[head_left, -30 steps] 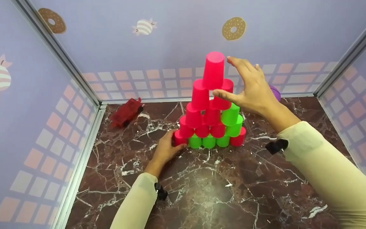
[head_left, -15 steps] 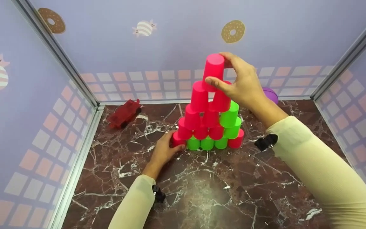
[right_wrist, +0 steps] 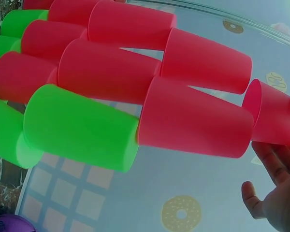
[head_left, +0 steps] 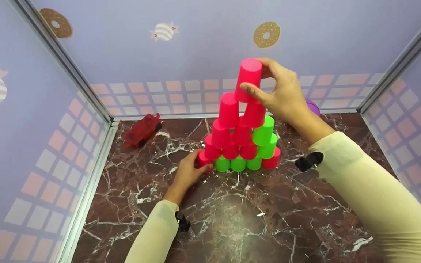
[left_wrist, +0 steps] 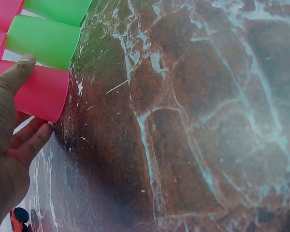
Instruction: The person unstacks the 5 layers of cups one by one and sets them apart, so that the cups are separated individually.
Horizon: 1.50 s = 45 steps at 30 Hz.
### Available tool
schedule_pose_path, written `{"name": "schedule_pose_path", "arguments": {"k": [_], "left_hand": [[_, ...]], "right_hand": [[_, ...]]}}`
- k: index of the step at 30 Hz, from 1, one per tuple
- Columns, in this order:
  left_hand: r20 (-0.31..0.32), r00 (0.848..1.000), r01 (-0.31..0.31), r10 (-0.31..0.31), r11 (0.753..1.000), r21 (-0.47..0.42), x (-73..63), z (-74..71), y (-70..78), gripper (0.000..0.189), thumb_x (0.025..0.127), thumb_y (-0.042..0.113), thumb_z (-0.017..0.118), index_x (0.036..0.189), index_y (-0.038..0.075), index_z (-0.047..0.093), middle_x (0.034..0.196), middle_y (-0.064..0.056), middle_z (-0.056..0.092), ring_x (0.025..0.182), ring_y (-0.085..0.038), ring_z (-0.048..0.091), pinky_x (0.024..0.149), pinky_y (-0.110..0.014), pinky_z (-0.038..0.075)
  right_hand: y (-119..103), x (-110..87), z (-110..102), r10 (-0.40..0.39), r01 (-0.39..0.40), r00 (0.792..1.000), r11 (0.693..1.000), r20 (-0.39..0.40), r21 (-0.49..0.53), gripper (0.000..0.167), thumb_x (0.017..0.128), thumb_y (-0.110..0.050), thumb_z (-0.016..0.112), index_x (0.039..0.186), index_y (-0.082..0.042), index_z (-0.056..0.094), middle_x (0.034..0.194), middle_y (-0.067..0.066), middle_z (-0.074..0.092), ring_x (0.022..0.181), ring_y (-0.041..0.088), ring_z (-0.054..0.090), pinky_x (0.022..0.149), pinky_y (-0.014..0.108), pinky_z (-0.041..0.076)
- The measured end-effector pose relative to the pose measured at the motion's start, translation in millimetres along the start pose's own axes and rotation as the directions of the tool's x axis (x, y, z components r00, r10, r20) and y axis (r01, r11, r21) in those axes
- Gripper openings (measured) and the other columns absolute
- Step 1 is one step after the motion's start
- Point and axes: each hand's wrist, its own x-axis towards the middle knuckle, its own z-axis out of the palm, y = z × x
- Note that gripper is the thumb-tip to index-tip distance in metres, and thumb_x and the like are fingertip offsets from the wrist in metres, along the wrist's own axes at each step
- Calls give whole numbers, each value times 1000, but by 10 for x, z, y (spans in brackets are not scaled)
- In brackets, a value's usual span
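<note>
Pink and green plastic cups stand upside down in a stepped pyramid on the marbled table. My right hand [head_left: 285, 91] grips the topmost pink cup [head_left: 250, 75], thumb in front and fingers behind, over the two pink cups of the row below. In the right wrist view, this top cup [right_wrist: 273, 113] shows its open rim, close to the base of a lower pink cup [right_wrist: 198, 118]. My left hand [head_left: 188, 171] holds the bottom-left pink cup [left_wrist: 43, 92] between thumb and fingers. Beside that cup is a green cup [left_wrist: 46, 41] of the bottom row.
A red toy vehicle [head_left: 142, 130] lies on the table [head_left: 239, 219] at the back left. Behind my right forearm, a purple rounded object [head_left: 313, 107] partly shows. Patterned panels [head_left: 203, 47] enclose the table at the back and both sides.
My right hand has closed from the right onto the top pink cup, which has since shifted slightly up and right. The left hand keeps its hold on the bottom-left cup.
</note>
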Motion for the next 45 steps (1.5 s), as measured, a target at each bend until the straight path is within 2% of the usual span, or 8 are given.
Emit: {"name": "schedule_pose_path", "arguments": {"k": [8, 17, 23, 27, 30, 31, 36, 45], "left_hand": [[10, 1000, -5, 5, 1000, 3, 17, -4, 27, 55, 89, 29, 93, 137, 16, 69, 122, -11, 79, 112, -28, 75, 99, -51, 60], [9, 1000, 0, 0, 1000, 14, 7, -13, -1, 56, 88, 28, 94, 137, 15, 69, 124, -10, 79, 115, -28, 75, 102, -49, 60], [-10, 999, -46, 46, 999, -6, 9, -21, -28, 56, 87, 27, 95, 134, 13, 69, 121, -11, 80, 112, -31, 76, 99, -53, 61], [-26, 995, -96, 95, 995, -19, 30, 9, -132, 58, 86, 32, 95, 134, 14, 69, 119, -10, 80, 112, -29, 77, 99, -52, 61], [-7, 997, -79, 78, 997, -23, 33, 13, -121, 58, 86, 32, 95, 135, 14, 68, 121, -11, 80, 114, -29, 77, 100, -51, 61], [4, 999, -49, 49, 999, -11, 14, -12, -26, 57, 86, 26, 95, 134, 12, 68, 121, -13, 80, 114, -32, 76, 101, -54, 61], [16, 1000, -23, 24, 1000, -8, 0, -15, -10, 56, 86, 26, 95, 133, 13, 69, 120, -12, 79, 111, -29, 76, 99, -51, 61], [18, 1000, -17, 17, 1000, 11, 12, -31, 15, 56, 86, 28, 94, 134, 12, 68, 124, -14, 79, 119, -33, 76, 106, -51, 60]], "right_hand": [[119, -64, -240, 38, -40, 996, 999, -76, -30, 61, 95, -33, 89, 144, -6, 66, 125, 7, 80, 117, 20, 74, 114, 43, 54], [330, -159, -477, 95, -107, 983, 992, -157, -69, 59, 95, -34, 90, 144, -10, 67, 128, 7, 79, 113, 4, 71, 110, 23, 52], [541, -277, -612, 181, -199, 970, 974, -165, -103, 63, 94, -36, 89, 147, -12, 65, 132, 9, 78, 115, 7, 70, 116, 32, 51], [810, -455, -641, 239, -258, 960, 958, -148, -124, 67, 95, -38, 88, 151, -11, 62, 136, 13, 77, 121, 20, 71, 120, 47, 51], [1038, -630, -633, 303, -318, 945, 938, -122, -139, 70, 95, -39, 87, 152, -10, 60, 138, 17, 75, 126, 31, 70, 121, 55, 49], [1115, -687, -620, 322, -336, 940, 931, -114, -145, 71, 95, -38, 87, 152, -8, 60, 139, 19, 74, 127, 33, 70, 120, 56, 49], [1465, -979, -530, 400, -409, 912, 891, -84, -197, 73, 95, -38, 88, 152, -3, 58, 140, 26, 72, 127, 41, 69, 109, 56, 53], [1943, -1462, -323, 427, -436, 899, 855, -95, -281, 68, 94, -30, 90, 145, 3, 60, 135, 32, 73, 108, 48, 73, 96, 58, 54]]}}
